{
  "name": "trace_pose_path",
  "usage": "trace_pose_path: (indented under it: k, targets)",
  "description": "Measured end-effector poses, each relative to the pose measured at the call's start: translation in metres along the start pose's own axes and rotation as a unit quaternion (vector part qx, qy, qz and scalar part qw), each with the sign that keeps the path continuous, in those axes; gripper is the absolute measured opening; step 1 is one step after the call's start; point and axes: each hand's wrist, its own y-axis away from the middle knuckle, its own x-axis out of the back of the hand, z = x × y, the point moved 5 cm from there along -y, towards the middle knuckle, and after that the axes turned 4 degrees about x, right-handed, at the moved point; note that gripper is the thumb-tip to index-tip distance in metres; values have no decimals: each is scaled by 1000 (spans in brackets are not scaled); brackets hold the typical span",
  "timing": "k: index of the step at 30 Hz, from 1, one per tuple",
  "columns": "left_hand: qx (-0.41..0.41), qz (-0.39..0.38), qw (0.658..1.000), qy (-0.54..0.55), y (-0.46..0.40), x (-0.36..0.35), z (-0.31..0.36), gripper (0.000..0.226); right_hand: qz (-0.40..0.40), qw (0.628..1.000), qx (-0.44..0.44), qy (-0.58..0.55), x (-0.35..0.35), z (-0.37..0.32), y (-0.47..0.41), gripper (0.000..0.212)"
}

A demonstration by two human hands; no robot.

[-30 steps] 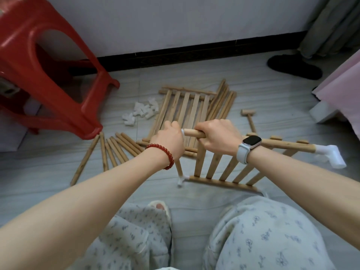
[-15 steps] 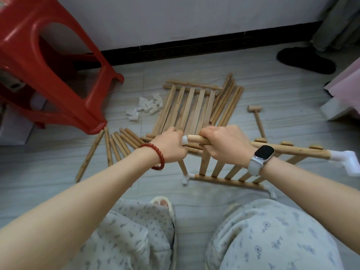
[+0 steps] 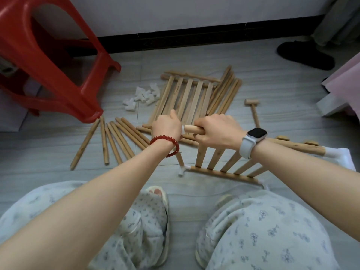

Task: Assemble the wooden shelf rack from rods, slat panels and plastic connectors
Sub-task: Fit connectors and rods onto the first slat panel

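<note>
Standing slat panel point(image 3: 224, 158) between hands point(image 3: 216, 133)

- The floor point(image 3: 194, 55) is grey tile with a wavy grain; a dark baseboard runs along its far edge.
- A red stool point(image 3: 48, 65) stands at the far left corner.
- Loose rods point(image 3: 109, 141) lie fanned out just beside the stool's foot.
- White plastic connectors point(image 3: 142, 95) lie in a small heap.
- A flat slat panel point(image 3: 187, 98) lies in the middle, more rods along its right side.
- A small wooden mallet point(image 3: 254, 112) lies right of them.
</note>
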Motion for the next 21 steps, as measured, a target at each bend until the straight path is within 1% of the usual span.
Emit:
trace_pose_path:
  k: [3,7,14,18,21]
  targets:
    - [-9,0,1000,3,-6,-4,-3,52,27,1000,1,-14,2,-1,5,34]
    - [-22,1,1000,12,-10,-7,-1,50,56,998,-2,-22,3,2,4,35]
    - [-31,0,1000,6,-8,-10,-5,53,51,998,-11,-20,-3,4,7,27]
    - [-34,2,999,2,-6,-8,-5,53,52,998,-8,-27,-4,1,10,15]
    - [-48,5,999,-5,-3,-4,-5,54,50,998,6,-29,-5,-4,12,15]
